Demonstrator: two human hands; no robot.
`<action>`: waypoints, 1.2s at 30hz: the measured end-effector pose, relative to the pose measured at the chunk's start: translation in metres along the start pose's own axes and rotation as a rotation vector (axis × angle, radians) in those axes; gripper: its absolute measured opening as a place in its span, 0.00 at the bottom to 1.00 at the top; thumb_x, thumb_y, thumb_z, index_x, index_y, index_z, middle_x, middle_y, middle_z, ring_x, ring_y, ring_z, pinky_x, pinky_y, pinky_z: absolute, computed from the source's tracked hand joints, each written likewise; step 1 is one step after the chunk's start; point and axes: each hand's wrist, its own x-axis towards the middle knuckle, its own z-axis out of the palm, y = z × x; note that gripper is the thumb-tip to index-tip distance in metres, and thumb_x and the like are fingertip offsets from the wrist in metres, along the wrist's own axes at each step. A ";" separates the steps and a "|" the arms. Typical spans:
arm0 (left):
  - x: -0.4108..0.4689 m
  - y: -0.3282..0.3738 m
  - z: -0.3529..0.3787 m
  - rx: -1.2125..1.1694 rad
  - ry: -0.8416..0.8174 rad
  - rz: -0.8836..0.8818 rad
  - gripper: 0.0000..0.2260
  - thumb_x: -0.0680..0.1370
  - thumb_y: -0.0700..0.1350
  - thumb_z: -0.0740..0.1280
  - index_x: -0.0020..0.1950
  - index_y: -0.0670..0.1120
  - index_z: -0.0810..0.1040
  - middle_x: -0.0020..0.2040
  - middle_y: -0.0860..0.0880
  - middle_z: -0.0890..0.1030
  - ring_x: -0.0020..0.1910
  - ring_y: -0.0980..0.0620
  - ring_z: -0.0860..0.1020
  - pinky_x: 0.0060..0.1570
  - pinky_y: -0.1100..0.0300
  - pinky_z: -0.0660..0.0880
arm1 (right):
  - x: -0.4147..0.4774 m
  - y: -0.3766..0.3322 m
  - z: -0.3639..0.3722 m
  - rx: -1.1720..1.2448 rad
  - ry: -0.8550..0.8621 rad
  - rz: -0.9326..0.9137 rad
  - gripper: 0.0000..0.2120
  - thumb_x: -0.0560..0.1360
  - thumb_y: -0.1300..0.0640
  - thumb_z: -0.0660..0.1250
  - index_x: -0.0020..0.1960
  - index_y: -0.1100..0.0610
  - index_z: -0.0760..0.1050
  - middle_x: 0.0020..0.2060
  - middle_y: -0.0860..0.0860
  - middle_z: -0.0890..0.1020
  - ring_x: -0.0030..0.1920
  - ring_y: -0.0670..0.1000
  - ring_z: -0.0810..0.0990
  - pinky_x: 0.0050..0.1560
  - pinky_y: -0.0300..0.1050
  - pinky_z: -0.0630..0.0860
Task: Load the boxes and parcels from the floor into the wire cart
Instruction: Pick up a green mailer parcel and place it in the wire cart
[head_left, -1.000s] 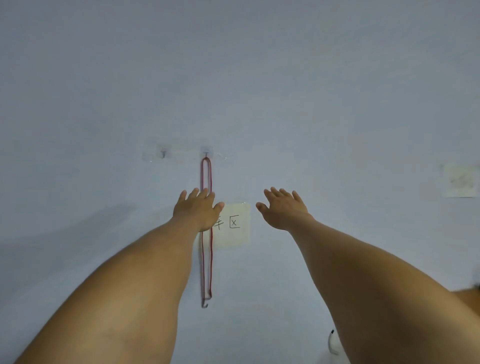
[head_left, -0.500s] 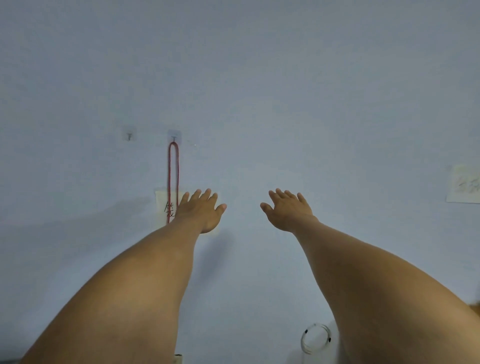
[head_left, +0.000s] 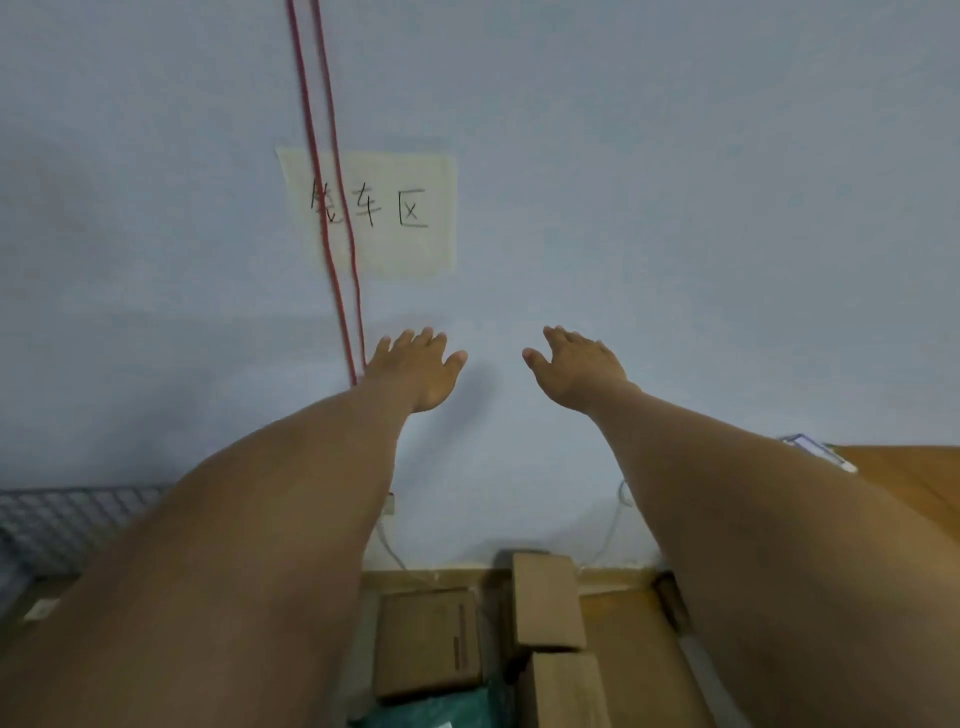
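Left grip (head_left: 415, 369) and right grip (head_left: 579, 369), both spread and holding nothing, reach side by side toward a pale wall (head_left: 675, 208). Below, between the forearms, cardboard boxes (head_left: 426, 644) and a green parcel (head_left: 431, 712) lie at its foot. The wire cart (head_left: 62, 525) shows far left. A red cord (head_left: 332, 208) crosses a handwritten paper sign (head_left: 405, 244).

dim, even indoor light | soft shadows on wall (head_left: 675, 156) | slight blur | wide-angle edge bending

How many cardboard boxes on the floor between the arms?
3: left box, far box right of it by the wall, near box at the bottom edge. More may be hidden.
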 end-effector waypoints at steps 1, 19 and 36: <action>0.004 -0.005 0.031 0.002 -0.039 -0.012 0.30 0.86 0.61 0.42 0.85 0.48 0.50 0.85 0.49 0.48 0.84 0.46 0.48 0.81 0.44 0.45 | 0.003 0.005 0.029 0.014 -0.048 0.001 0.31 0.86 0.41 0.48 0.84 0.57 0.53 0.83 0.53 0.59 0.82 0.56 0.57 0.81 0.54 0.51; -0.077 -0.136 0.663 -0.605 -0.621 -0.767 0.28 0.85 0.63 0.50 0.55 0.42 0.79 0.55 0.38 0.80 0.49 0.43 0.78 0.58 0.52 0.73 | -0.079 0.043 0.665 0.404 -0.879 0.505 0.28 0.86 0.43 0.57 0.78 0.61 0.65 0.72 0.61 0.75 0.68 0.62 0.76 0.65 0.52 0.74; -0.141 -0.186 0.920 -1.454 -0.666 -1.078 0.28 0.67 0.53 0.83 0.65 0.51 0.81 0.56 0.50 0.87 0.55 0.47 0.86 0.60 0.46 0.80 | -0.151 0.112 0.930 0.825 -0.687 1.110 0.53 0.56 0.24 0.75 0.77 0.43 0.66 0.68 0.52 0.79 0.62 0.62 0.82 0.64 0.63 0.79</action>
